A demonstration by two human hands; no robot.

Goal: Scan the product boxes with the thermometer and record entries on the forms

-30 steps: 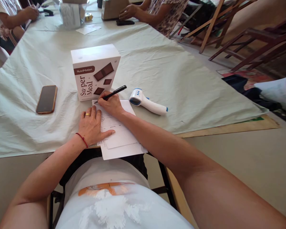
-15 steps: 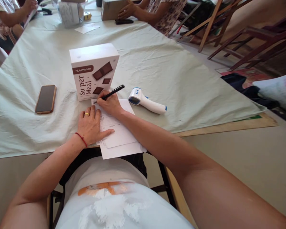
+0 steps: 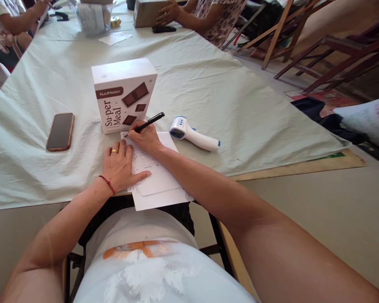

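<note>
My right hand (image 3: 145,138) is closed around a black pen (image 3: 153,120), whose tip meets the top left of some white paper sheets (image 3: 159,179). Flat on the left edge of those sheets lies my left hand (image 3: 119,166), thumb stretched out to the right. The sheets overlap and stick out past the table's front edge; small print and a round stamp show on them. Just beyond my hands a white and brown Su-per Meal box (image 3: 124,94) stands upright. A white and blue infrared thermometer (image 3: 194,134) rests to the right of the paper.
A phone (image 3: 60,131) lies left of the box on the cloth-covered table (image 3: 208,80). Toward the far end are a clear plastic bin (image 3: 93,19), a cardboard box (image 3: 148,12) held by another person's hands (image 3: 168,12), and a loose paper (image 3: 115,38). Wooden chairs (image 3: 344,59) stand at right.
The view has shifted very slightly. Both hands, the pen and the sheets keep practically the same positions.
</note>
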